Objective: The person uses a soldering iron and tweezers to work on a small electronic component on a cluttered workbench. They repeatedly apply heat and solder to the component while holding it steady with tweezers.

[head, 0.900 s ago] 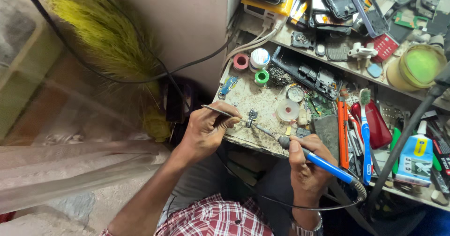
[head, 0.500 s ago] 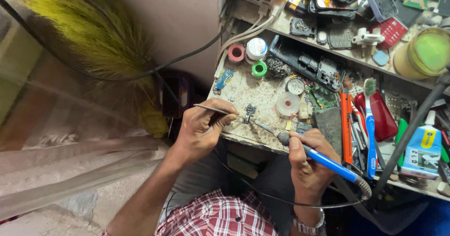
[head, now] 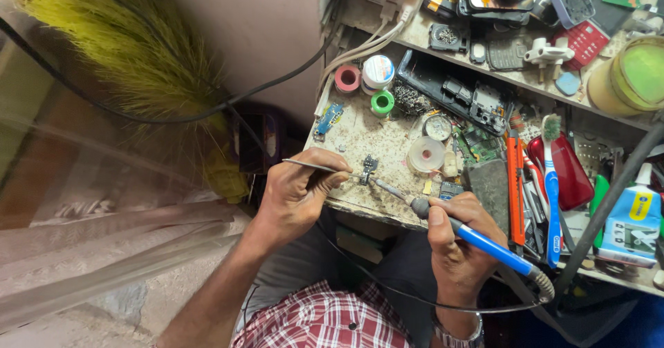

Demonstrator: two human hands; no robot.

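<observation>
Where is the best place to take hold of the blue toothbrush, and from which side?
Grip the blue toothbrush at mid-handle, coming from above. It lies flat and lengthwise among crowded tools, bristles at the far end, so only the handle's top is likely free for a hand.

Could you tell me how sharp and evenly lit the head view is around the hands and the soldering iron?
Head view: the left hand with tweezers, the right hand and the blue-handled soldering iron are sharp under soft, even light; the translucent sheet at lower left looks hazy; the space under the workbench is in shadow; shelf edges bend slightly, a wide-lens effect.
</observation>
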